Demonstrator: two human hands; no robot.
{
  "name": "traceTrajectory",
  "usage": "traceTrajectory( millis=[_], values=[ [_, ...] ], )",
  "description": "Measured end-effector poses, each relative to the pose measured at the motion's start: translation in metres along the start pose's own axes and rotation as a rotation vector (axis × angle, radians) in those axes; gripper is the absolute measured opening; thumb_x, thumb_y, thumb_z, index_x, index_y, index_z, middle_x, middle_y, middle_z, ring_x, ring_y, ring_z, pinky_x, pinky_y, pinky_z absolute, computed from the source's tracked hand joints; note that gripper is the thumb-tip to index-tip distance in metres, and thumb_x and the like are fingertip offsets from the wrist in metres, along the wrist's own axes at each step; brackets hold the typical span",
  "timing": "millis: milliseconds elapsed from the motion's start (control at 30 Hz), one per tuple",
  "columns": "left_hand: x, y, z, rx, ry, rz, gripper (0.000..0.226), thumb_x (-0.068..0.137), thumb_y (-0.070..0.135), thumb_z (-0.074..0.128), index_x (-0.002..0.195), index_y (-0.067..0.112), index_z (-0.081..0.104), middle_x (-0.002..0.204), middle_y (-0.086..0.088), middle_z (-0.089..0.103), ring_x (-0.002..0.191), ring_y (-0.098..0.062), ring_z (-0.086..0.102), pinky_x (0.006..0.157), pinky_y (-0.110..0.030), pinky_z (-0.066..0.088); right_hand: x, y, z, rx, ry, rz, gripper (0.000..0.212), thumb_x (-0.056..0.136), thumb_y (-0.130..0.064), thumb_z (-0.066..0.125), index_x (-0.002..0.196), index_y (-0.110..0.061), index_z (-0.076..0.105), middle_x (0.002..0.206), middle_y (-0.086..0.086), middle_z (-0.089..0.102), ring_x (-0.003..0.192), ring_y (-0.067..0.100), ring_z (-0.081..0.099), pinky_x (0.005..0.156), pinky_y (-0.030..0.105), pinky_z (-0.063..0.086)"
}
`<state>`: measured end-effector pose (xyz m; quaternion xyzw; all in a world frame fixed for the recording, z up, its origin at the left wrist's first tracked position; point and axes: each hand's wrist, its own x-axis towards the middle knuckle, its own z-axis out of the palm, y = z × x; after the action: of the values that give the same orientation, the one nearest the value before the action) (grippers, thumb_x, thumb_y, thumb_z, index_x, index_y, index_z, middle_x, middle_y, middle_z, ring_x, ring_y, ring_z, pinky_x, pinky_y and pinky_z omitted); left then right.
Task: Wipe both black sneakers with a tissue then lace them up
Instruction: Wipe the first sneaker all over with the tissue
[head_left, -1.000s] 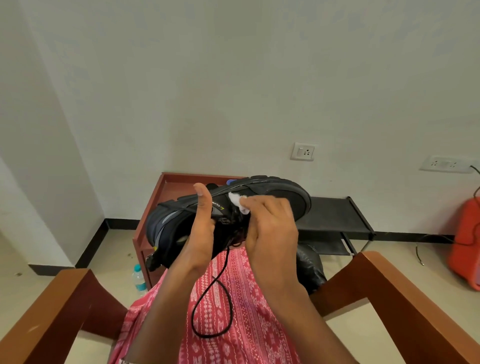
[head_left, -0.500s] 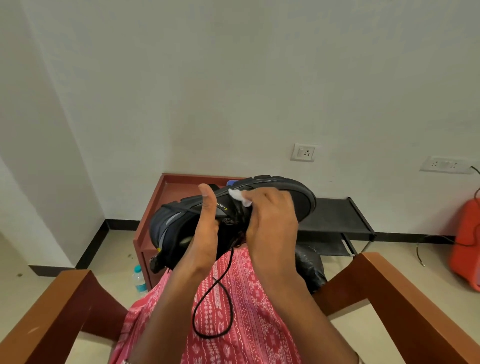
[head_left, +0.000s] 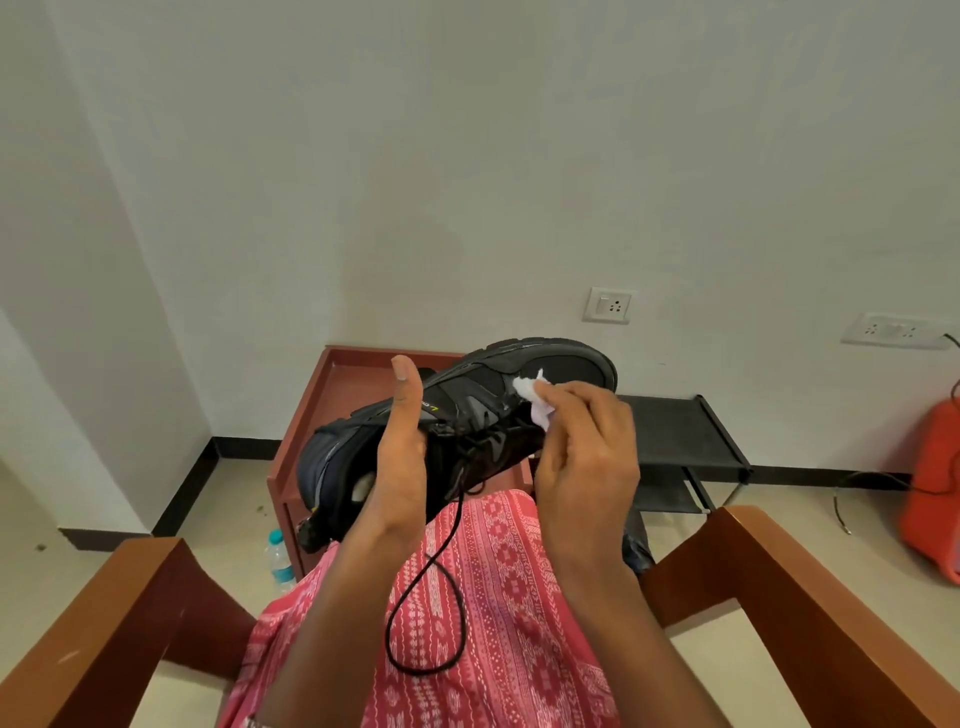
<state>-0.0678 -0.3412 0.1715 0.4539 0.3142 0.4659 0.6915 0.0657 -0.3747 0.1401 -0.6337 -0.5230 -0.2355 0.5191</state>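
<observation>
Since a second ago the right hand has slid the crumpled white paper tissue from the middle of the black rubber-soled sneaker out towards its toe end, and the shoe sits a little higher. Wiping looks to be the step in hand. To do it well, the person should use short, firm strokes along the seams, turn the tissue to a clean face, and let the left hand brace against each push. Right fingertips are curled, pinching the tissue, which touches the upper just behind the toe cap. Left thumb lies straight up the shoe's side; the other fingers are hidden behind it. A loose black cord lace dangles onto the pink patterned lap
</observation>
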Motion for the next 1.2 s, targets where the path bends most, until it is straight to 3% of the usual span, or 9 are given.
traceTrajectory(
  millis=[100,300,433,633,767,867,967,1100,1200],
  values=[
    [0.0,-0.001,0.0,-0.115,0.008,-0.046,0.088,0.085,0.075,0.031,0.127,0.004,0.064,0.116,-0.018,0.073,0.108,-0.031,0.071,0.095,-0.044,0.057,-0.013,-0.01,-0.002,0.081,-0.053,0.036,0.027,0.091,0.0,0.059,0.114,-0.005,0.072,0.114,0.008,0.064,0.109,0.015,0.056,0.097,0.018,0.045],
    [0.002,0.0,-0.008,-0.351,0.049,-0.096,0.087,0.089,0.076,0.037,0.116,0.001,0.073,0.121,-0.023,0.069,0.109,-0.033,0.07,0.087,-0.038,0.059,-0.055,-0.048,-0.003,0.219,-0.198,0.022,0.037,0.09,0.002,0.067,0.125,-0.005,0.067,0.121,0.004,0.063,0.116,0.008,0.057,0.106,0.012,0.038],
    [0.004,0.004,-0.014,-0.532,0.031,-0.128,0.086,0.089,0.074,0.044,0.128,0.0,0.066,0.13,-0.024,0.064,0.116,-0.034,0.066,0.1,-0.043,0.049,-0.047,-0.048,0.0,0.271,-0.236,0.01,0.033,0.09,0.001,0.068,0.122,-0.007,0.069,0.118,0.001,0.064,0.113,0.008,0.059,0.102,0.015,0.043],
    [0.005,0.001,-0.011,-0.653,-0.009,-0.198,0.077,0.093,0.062,0.05,0.139,0.002,0.055,0.141,-0.022,0.057,0.13,-0.034,0.056,0.112,-0.043,0.042,0.004,-0.025,0.008,0.202,-0.105,0.04,0.023,0.09,0.001,0.068,0.111,-0.006,0.074,0.108,0.003,0.066,0.103,0.015,0.062,0.095,0.025,0.051],
    [0.006,-0.001,-0.006,-0.667,0.025,-0.232,0.07,0.092,0.053,0.054,0.136,-0.001,0.058,0.132,-0.019,0.061,0.111,-0.03,0.064,0.099,-0.038,0.052,-0.01,-0.038,0.002,0.235,-0.178,0.048,0.022,0.089,-0.001,0.07,0.107,-0.012,0.076,0.101,-0.005,0.065,0.096,0.009,0.06,0.087,0.016,0.048],
    [0.008,-0.003,-0.01,-0.678,0.064,-0.271,0.072,0.087,0.047,0.061,0.14,-0.002,0.054,0.133,-0.018,0.06,0.11,-0.028,0.061,0.104,-0.034,0.047,-0.038,-0.055,-0.008,0.313,-0.259,0.017,0.025,0.089,-0.001,0.069,0.108,-0.014,0.076,0.103,-0.007,0.065,0.098,0.006,0.059,0.088,0.015,0.048],
    [0.01,-0.006,-0.013,-0.728,0.062,-0.296,0.069,0.083,0.039,0.066,0.138,-0.002,0.054,0.111,-0.014,0.064,0.093,-0.024,0.062,0.104,-0.03,0.042,-0.038,-0.055,-0.006,0.312,-0.275,-0.027,0.025,0.089,-0.003,0.066,0.11,-0.014,0.076,0.105,-0.005,0.066,0.101,0.006,0.058,0.091,0.015,0.046],
    [0.012,-0.008,-0.009,-0.723,0.056,-0.216,0.039,0.081,0.017,0.058,0.115,-0.001,0.065,0.096,-0.015,0.068,0.082,-0.027,0.068,0.084,-0.032,0.055,-0.009,-0.033,0.01,0.203,-0.193,-0.019,0.026,0.087,0.005,0.066,0.107,-0.009,0.075,0.103,0.0,0.066,0.099,0.012,0.058,0.089,0.021,0.049],
    [0.012,-0.008,-0.008,-0.68,0.049,-0.235,0.032,0.08,0.004,0.052,0.102,-0.005,0.073,0.097,-0.019,0.072,0.08,-0.031,0.072,0.084,-0.035,0.057,-0.006,-0.025,0.013,0.169,-0.161,0.0,0.028,0.09,0.005,0.063,0.114,-0.006,0.073,0.112,0.003,0.067,0.109,0.014,0.057,0.098,0.024,0.048]
  ],
)
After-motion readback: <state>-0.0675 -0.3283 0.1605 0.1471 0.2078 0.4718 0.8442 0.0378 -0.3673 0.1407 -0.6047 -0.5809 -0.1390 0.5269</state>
